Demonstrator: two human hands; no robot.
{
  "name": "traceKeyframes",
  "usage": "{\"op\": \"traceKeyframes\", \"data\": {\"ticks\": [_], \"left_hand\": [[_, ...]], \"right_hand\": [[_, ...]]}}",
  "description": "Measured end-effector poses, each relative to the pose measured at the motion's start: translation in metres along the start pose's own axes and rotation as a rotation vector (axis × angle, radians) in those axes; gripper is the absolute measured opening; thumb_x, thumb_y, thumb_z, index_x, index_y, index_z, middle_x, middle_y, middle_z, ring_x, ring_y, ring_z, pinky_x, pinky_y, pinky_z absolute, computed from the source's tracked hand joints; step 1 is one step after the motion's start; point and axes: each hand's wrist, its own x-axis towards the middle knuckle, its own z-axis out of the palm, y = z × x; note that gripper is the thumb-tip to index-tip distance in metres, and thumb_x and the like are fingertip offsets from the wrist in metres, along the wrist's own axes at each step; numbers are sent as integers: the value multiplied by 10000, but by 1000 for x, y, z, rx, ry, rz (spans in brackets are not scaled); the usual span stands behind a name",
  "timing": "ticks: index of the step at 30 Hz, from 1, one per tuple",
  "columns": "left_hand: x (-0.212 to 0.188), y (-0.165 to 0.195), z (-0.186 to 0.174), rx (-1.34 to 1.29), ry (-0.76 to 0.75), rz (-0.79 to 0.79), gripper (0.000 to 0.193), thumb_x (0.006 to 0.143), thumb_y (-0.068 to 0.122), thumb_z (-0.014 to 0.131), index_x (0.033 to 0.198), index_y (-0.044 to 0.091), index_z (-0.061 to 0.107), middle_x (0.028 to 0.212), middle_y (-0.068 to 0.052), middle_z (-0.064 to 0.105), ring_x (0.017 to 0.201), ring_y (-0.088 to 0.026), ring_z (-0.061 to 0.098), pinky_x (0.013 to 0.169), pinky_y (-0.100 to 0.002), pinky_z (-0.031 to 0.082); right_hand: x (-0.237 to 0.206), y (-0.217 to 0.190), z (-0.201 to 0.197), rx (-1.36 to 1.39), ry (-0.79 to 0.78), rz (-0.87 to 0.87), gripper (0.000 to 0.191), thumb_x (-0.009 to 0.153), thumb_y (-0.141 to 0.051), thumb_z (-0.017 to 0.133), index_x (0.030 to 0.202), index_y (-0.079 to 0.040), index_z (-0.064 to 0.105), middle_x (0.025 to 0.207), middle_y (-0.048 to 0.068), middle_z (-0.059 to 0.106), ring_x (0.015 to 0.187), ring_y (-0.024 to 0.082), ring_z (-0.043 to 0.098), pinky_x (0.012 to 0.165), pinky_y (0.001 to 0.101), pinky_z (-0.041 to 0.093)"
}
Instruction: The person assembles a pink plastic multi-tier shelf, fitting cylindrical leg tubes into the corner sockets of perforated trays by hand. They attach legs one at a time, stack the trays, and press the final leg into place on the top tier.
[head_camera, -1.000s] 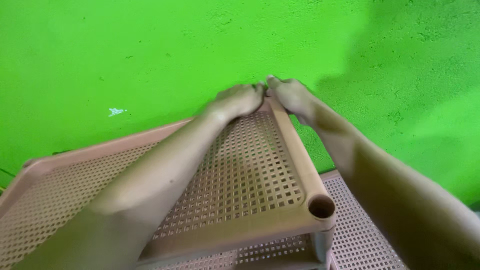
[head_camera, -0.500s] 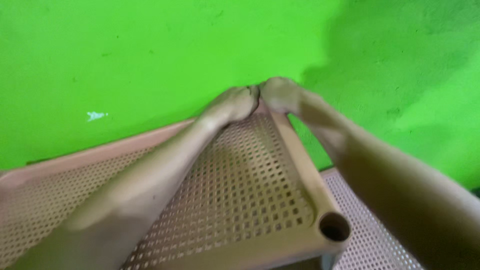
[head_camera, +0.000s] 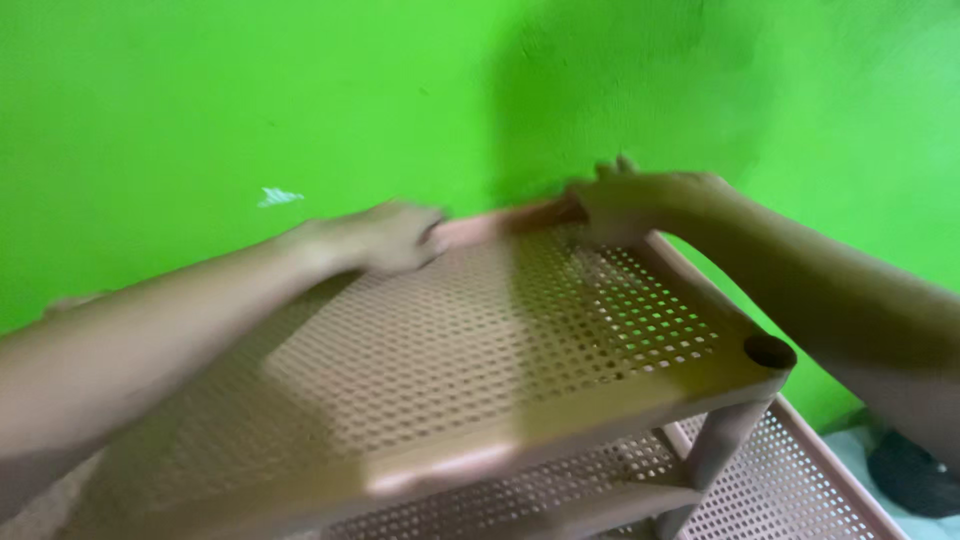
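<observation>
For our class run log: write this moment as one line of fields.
left hand: on top shelf back edge | right hand: grips far corner | lower shelf beneath | green wall behind

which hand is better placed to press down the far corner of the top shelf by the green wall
Right, most likely. The right hand already rests on the far corner of the top shelf; the left hand sits further along the back edge, away from that corner.
</observation>
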Motion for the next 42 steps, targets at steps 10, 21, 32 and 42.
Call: {"op": "traceKeyframes", "data": {"ticks": [10, 21, 32, 42], "left_hand": [[-173, -156, 6, -46, -154, -281, 503, 983, 425, 572, 1376, 112, 593, 1260, -161, 698, 1136, -323, 679, 1006, -469, 530], [-312, -228, 28, -153, 354, -605, 544, 931, 335, 651, 1393, 51, 602, 1360, -253, 614, 1239, -388, 581, 1044, -498, 463], [-356, -162, 13, -1336, 373, -554, 450, 1004, 356, 379, 1332, 163, 619, 1185, -127, 715, 986, -222, 695, 833, -371, 578], [-335, -172, 49, -1557, 391, -315, 545, 1013, 461, 285, 1273, 119, 620, 1142, -112, 714, 1004, -206, 680, 872, -342, 550]], "right_hand": [[-114, -186, -56, 227, -337, 100, 493, 1030, -449, 446, 1520, -397, 422, 1445, -45, 622, 1200, 165, 664, 1105, 377, 531], [-124, -230, -22, 348, 85, 57, 532, 1035, -490, 438, 1445, -167, 545, 1293, 108, 707, 1164, 252, 677, 1083, 469, 495], [-126, -278, -17, 529, 220, -64, 518, 1003, -469, 539, 1343, -86, 624, 1269, 152, 697, 1162, 298, 674, 1062, 466, 497], [-117, -370, -55, 563, 122, 164, 411, 1021, -426, 557, 1279, -136, 690, 1093, 168, 796, 978, 334, 743, 931, 450, 616]]}}
